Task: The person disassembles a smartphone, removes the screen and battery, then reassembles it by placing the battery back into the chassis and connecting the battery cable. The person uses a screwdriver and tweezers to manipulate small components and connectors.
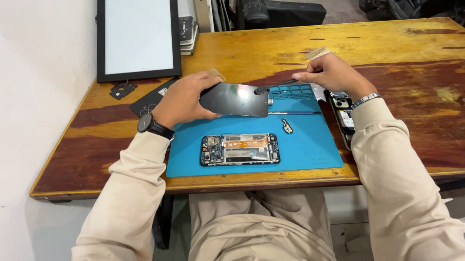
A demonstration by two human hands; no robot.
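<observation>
Dark glossy phone panel (234,99) sits pinched in the left hand (182,101), raised above the blue mat (304,144). The right hand (329,74), at three o'clock, grips a thin tool (277,84) touching its corner; best worked gently, panel steady.

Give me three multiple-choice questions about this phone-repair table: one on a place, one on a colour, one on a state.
1. Where does the opened phone with its exposed circuit boards lie?
A. on the blue rubber work mat
B. on bare wood
C. against the wall

2. What colour are the person's long sleeves?
A. black
B. beige
C. red

3. How is the dark glossy phone panel?
A. flat on the mat
B. held above the mat
C. leaning on the monitor

Answers: 1 A, the mat surrounds it. 2 B, both arms show pale tan cloth. 3 B, the left hand grips it while the right hand puts a thin dark tool to its edge.
</observation>
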